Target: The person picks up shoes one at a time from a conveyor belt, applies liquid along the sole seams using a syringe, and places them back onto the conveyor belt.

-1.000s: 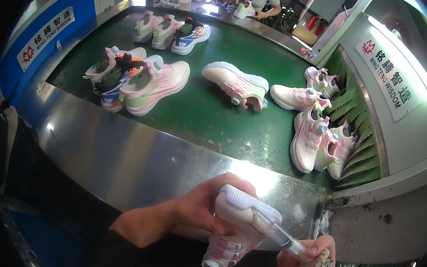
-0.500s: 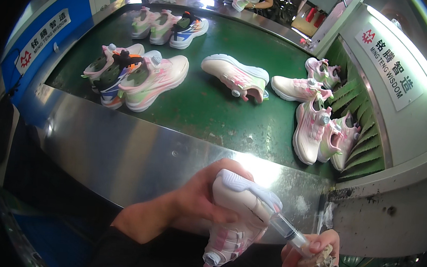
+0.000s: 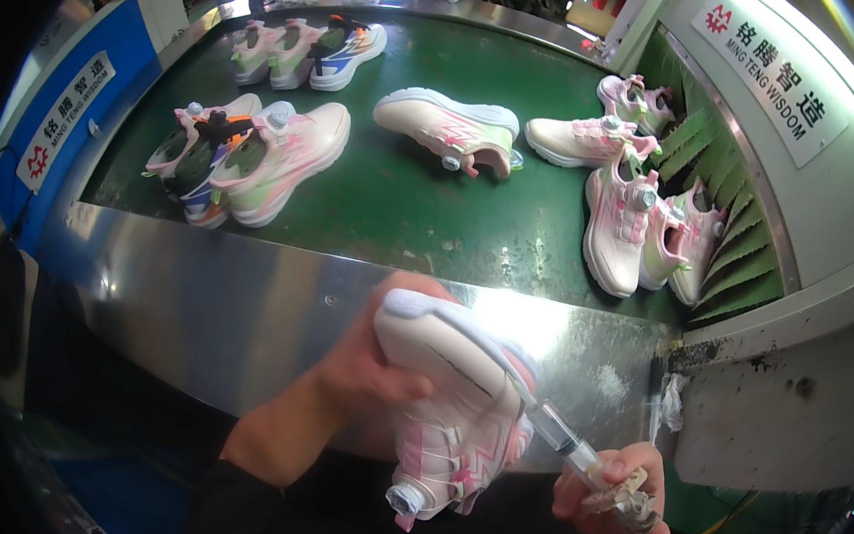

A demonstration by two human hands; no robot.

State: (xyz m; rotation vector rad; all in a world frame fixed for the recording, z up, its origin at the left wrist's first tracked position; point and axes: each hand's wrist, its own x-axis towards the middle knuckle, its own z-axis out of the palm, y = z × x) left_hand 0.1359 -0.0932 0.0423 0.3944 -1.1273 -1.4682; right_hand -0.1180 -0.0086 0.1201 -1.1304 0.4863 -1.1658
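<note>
My left hand (image 3: 364, 363) grips a cream and pink sneaker (image 3: 447, 399) by its toe end, sole turned up and a round dial at its lower end. My right hand (image 3: 609, 497) holds a clear syringe (image 3: 573, 449) whose tip touches the sneaker's sole edge near the heel. Both hands work low in the head view, just in front of a shiny steel ledge (image 3: 224, 291).
Beyond the ledge a green conveyor belt (image 3: 402, 205) carries several sneakers: a pink and green group (image 3: 245, 152) at left, one (image 3: 453, 129) in the middle, several pink ones (image 3: 641, 224) at right by a green slatted curtain (image 3: 739, 251). A blue machine panel (image 3: 68, 118) stands at left.
The sneaker has been lifted and tilted a little, its sole now facing up more. The syringe stays at its edge. The shoes on the belt appear shifted toward me.
</note>
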